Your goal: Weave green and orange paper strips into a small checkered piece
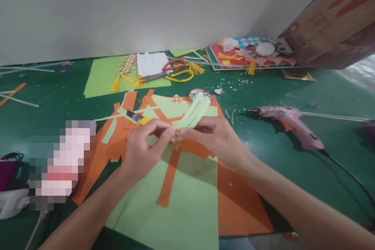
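Over the middle of the table, my left hand (150, 142) and my right hand (218, 140) meet at a small woven piece of orange and pale green paper strips (175, 137). Thumb and forefinger of my left hand pinch its left side. My right hand grips the right side, where long pale green strips (195, 111) stick up and away from me. Orange strip ends hang below my fingers, one long orange strip (170, 179) lying over the green sheet (181, 211). A yellow craft knife (140, 117) lies just beyond my left hand. My fingers partly hide the weave.
Orange sheets and scraps (240, 199) spread on both sides. A pink glue gun (293, 121), its red light on, lies right with a cord. Behind are scissors (166, 74), yellow tassels (115, 84), a small round dish (200, 94) and a cardboard bag (331, 23). A pixelated object (64, 164) lies left.
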`<state>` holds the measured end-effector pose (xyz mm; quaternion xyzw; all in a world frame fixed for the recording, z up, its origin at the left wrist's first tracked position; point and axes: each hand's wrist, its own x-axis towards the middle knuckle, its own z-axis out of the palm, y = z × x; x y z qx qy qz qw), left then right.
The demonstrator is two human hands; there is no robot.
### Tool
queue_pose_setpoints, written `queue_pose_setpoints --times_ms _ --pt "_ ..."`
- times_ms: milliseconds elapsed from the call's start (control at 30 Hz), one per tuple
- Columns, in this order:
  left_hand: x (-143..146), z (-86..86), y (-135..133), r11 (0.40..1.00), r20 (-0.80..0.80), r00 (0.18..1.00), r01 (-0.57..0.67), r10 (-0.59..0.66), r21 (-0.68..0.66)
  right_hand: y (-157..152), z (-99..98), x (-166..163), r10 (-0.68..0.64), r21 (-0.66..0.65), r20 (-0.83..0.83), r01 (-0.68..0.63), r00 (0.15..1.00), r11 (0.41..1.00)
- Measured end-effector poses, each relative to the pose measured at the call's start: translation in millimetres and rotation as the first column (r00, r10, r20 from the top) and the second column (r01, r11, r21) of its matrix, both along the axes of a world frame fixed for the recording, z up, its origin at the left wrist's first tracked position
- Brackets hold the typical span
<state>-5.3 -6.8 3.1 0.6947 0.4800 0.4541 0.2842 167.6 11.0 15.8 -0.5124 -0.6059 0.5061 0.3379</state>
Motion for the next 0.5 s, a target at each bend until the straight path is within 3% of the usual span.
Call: queue_pose_setpoints --times_ms 267,500 --pt "-0.5 2.2 0.2 0.996 -0.069 0.995 0.069 -0.073 -0.049 1.9 0.9 2.3 0.034 -0.038 0.003 -0.034 0.999 0.999" --pt "-0.1 0.8 0.8 1.0 -0.059 0.998 -0.018 0.017 -0.024 6.1 -0.9 2.7 0.135 -0.072 -0.054 -0.139 0.989 0.988"
